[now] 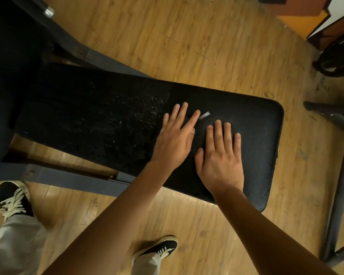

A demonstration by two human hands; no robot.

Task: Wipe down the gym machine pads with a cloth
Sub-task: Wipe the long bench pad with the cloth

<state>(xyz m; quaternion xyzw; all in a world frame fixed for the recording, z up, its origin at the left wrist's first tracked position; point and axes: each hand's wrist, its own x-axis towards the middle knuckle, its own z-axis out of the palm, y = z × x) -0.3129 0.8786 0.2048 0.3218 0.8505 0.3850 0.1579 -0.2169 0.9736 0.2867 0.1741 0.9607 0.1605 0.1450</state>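
Black bench pad (256,126) over wood floor (187,36); left hand (175,141), right hand (220,155) flat on it, white strip (204,115) near fingertips.

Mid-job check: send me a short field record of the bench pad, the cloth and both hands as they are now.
pad: black bench pad, long and flat; this left stretch looks rough and speckled
cloth: black cloth spread on the pad's right half; edges hard to tell against the black pad
tag: small white tag just beyond the fingertips
left hand: left hand flat on the cloth, fingers straight
right hand: right hand flat beside it, fingers spread
frame: grey metal frame under the pad
floor: wooden floor
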